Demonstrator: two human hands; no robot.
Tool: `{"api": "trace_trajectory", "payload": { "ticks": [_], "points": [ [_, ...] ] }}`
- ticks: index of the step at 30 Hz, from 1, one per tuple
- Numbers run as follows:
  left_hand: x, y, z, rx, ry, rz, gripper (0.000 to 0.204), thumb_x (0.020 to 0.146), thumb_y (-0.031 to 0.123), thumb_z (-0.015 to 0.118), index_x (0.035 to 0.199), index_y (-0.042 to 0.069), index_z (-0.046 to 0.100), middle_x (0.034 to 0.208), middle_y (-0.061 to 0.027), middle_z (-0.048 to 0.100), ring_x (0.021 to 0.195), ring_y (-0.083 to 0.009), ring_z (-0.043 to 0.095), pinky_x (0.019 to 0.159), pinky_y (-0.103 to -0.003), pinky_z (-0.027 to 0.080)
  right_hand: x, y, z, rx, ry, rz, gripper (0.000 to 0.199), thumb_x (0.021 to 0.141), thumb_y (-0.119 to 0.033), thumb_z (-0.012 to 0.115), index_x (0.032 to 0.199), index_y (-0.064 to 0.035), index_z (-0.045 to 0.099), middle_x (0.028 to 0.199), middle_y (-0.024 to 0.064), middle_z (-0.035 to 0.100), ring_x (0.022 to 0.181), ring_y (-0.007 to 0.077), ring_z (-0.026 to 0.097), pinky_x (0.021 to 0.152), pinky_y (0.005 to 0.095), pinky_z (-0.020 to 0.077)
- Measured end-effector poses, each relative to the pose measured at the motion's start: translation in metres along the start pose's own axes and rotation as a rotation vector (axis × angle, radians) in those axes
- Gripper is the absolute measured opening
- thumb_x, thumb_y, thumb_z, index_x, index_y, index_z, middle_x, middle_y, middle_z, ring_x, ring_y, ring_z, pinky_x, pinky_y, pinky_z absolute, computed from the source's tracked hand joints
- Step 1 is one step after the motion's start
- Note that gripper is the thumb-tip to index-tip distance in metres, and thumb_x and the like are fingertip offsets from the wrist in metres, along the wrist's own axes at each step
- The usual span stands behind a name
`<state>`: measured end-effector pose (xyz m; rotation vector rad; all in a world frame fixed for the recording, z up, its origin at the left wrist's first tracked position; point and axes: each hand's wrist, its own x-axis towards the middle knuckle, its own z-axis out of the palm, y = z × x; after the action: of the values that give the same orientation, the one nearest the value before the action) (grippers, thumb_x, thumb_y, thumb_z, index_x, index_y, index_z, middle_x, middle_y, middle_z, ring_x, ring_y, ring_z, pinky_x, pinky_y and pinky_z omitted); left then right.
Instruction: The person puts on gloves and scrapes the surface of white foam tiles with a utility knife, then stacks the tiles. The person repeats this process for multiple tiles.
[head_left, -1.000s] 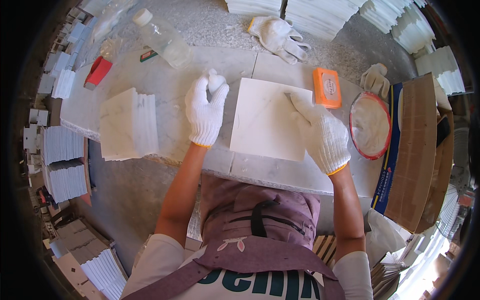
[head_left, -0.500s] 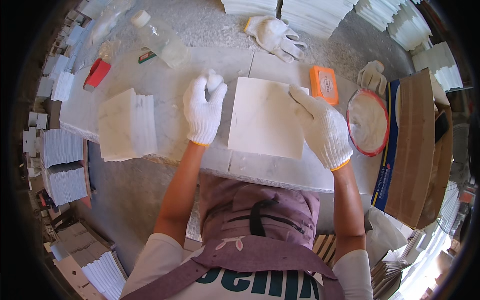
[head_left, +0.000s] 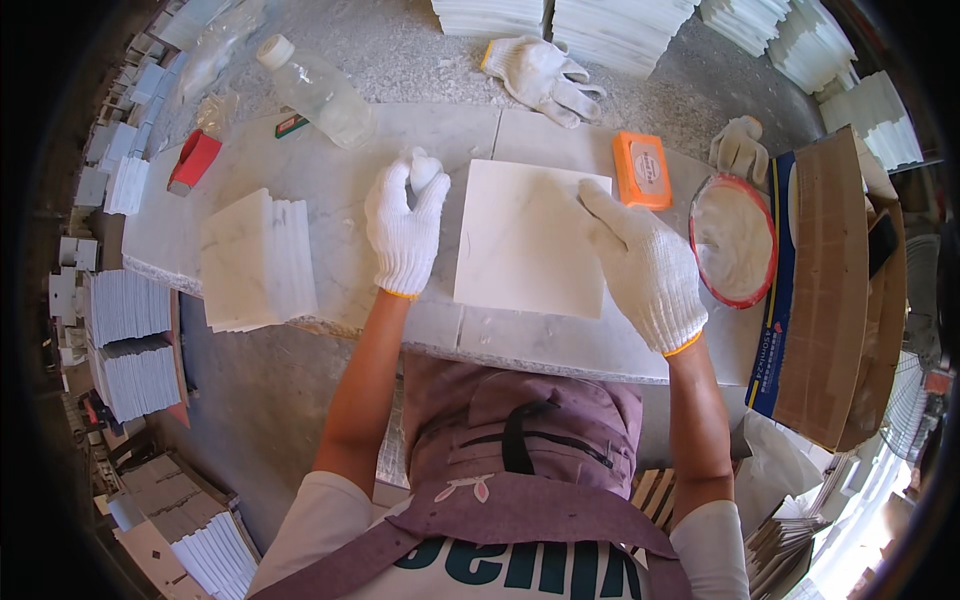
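Head view: white tile (head_left: 515, 240) lies on the bench (head_left: 425, 312), right hand (head_left: 645, 265) over its right edge, whether gripping I cannot tell; left hand (head_left: 407, 225) loosely curled, contents unclear; I judge the tile stiff, brittle, moderately heavy; best held by opposite edges.

Worn on the left of the person's head, the fisheye camera looks steeply down past the apron (head_left: 520, 425), with the left hand (head_left: 405, 225), right hand (head_left: 650, 275) and surface (head_left: 345, 215) within close range, straight edges bowing toward its dark rim.
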<state>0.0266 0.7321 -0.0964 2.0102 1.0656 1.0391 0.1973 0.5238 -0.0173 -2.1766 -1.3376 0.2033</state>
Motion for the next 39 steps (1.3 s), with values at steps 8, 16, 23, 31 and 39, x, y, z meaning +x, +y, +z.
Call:
{"api": "trace_trajectory", "payload": {
  "ticks": [8,16,23,31,39],
  "points": [
    [0.000,0.007,0.002,0.038,0.010,0.088,0.032,0.084,0.016,0.076,0.111,0.003,0.064,0.102,-0.0096,0.067,0.096,-0.0281,0.063,0.087,-0.041,0.049,-0.006,-0.012,-0.001,-0.274,-0.239,0.109,0.040,0.096,-0.024,0.054,0.135,-0.0216,0.061,0.089,0.0170,0.067,0.081,0.0345,0.067,0.072,0.0412,0.0527],
    [-0.002,0.008,-0.006,-0.207,-0.040,-0.040,0.028,0.092,0.007,0.067,0.119,0.001,0.063,0.120,-0.0091,0.065,0.113,-0.0203,0.060,0.103,-0.033,0.044,-0.051,-0.009,0.001,0.205,0.123,0.254,0.034,0.094,-0.013,0.062,0.127,-0.0072,0.067,0.106,0.0199,0.069,0.093,0.0298,0.069,0.083,0.0366,0.0529],
    [0.011,0.044,-0.010,0.102,-0.066,0.414,0.031,0.090,0.010,0.071,0.119,0.006,0.065,0.118,-0.0085,0.067,0.110,-0.0254,0.062,0.104,-0.038,0.044,-0.069,0.016,0.027,0.279,0.321,0.291,0.039,0.092,-0.005,0.064,0.131,-0.0004,0.063,0.111,0.0198,0.070,0.091,0.0267,0.067,0.087,0.0349,0.0516],
    [0.027,0.070,0.012,0.563,-0.148,0.843,0.046,0.082,0.024,0.072,0.125,0.012,0.064,0.108,-0.0072,0.066,0.105,-0.0279,0.059,0.108,-0.047,0.039,-0.071,0.023,0.038,0.209,0.381,0.261,0.045,0.088,-0.017,0.072,0.133,-0.0187,0.065,0.092,0.0171,0.069,0.080,0.0342,0.065,0.072,0.0409,0.0534],
    [0.021,0.071,0.017,0.541,-0.149,0.884,0.047,0.078,0.029,0.077,0.119,0.008,0.064,0.108,-0.0083,0.065,0.106,-0.0267,0.059,0.109,-0.050,0.039,-0.073,0.022,0.033,0.210,0.288,0.296,0.042,0.089,-0.006,0.068,0.132,-0.0051,0.064,0.118,0.0148,0.070,0.088,0.0322,0.065,0.085,0.0360,0.0524]
  ]
}}
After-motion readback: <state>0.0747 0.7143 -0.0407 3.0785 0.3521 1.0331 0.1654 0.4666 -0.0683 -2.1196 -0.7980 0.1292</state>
